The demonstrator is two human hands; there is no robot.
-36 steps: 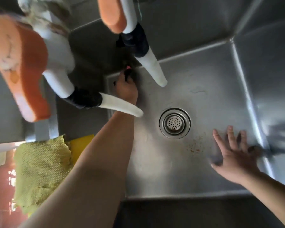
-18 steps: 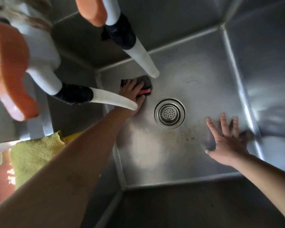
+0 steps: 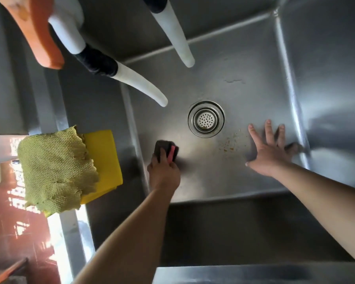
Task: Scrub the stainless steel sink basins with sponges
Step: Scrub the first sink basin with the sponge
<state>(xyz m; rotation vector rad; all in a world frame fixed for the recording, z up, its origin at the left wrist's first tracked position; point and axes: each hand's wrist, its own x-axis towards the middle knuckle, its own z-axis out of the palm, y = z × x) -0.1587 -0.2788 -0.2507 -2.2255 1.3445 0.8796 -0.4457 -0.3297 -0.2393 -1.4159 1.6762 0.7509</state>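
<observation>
Left hand (image 3: 164, 173) grips sponge (image 3: 166, 151) against sink (image 3: 244, 64) floor — scrubbing; right hand (image 3: 270, 149) spread flat, empty, likely bracing.

I have my left hand (image 3: 164, 172) curled in a grip, arm extended; my right hand (image 3: 270, 149) lies flat, fingers spread.

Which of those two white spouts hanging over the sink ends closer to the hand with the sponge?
The spout with the black band, on the left. Its tip ends nearer the left hand gripping the sponge; the other spout ends farther back.
</observation>
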